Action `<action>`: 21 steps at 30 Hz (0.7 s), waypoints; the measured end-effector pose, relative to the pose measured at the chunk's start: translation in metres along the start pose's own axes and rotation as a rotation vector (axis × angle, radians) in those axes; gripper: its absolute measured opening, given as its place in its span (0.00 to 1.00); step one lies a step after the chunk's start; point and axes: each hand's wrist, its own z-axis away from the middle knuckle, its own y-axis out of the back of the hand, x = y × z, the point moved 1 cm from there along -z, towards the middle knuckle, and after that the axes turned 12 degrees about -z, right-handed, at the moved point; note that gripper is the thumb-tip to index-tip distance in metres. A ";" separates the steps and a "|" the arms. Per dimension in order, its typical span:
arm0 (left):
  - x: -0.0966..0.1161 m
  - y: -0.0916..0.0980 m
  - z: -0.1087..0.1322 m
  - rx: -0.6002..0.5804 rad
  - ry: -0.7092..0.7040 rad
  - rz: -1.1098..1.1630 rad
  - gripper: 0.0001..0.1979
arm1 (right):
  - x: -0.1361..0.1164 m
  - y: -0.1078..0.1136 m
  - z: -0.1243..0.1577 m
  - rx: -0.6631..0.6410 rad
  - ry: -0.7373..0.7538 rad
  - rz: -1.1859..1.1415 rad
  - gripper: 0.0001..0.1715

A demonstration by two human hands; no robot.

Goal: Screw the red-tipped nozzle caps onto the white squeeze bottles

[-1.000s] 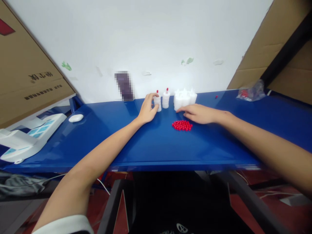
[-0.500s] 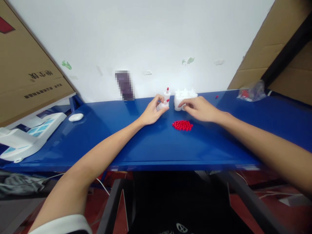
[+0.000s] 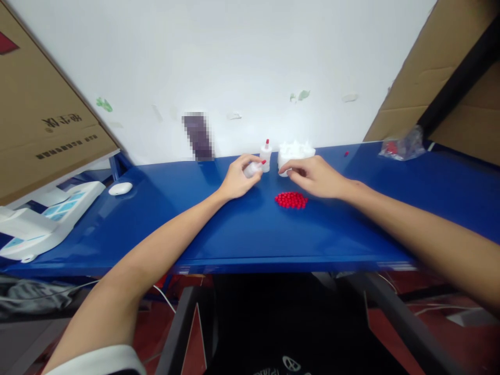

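Observation:
My left hand (image 3: 241, 177) is closed around a small white squeeze bottle (image 3: 253, 169), which lies tilted in its fingers with its red tip pointing right. Just behind it, a second white bottle (image 3: 265, 159) with a red cap stands upright on the blue table. My right hand (image 3: 314, 176) hovers at the front of a tight group of white bottles (image 3: 296, 151) whose nozzles show no red. Its thumb and index finger are curved but apart, and I see nothing held between them. A pile of small red caps (image 3: 291, 200) lies in front of this hand.
A single red cap (image 3: 346, 153) lies farther right, near a clear plastic bag (image 3: 402, 147) with red pieces inside. To the left are a white oval object (image 3: 121, 188) and a white-and-blue device (image 3: 58, 216). Cardboard (image 3: 50, 104) stands at the left.
My left hand has drawn the bottle slightly left, uncovering more of the standing bottle. My right hand has shifted a little left along the front of the bottle group.

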 end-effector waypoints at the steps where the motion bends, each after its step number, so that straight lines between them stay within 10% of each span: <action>1: 0.001 0.000 0.000 -0.028 0.016 -0.006 0.19 | -0.001 0.000 0.000 -0.008 0.000 -0.003 0.20; 7: 0.003 -0.003 0.003 -0.213 0.058 0.024 0.22 | -0.003 0.001 -0.001 -0.075 -0.038 0.014 0.20; 21: 0.052 0.009 0.009 -0.267 -0.355 -0.443 0.18 | -0.011 0.001 0.002 -0.024 0.003 -0.134 0.21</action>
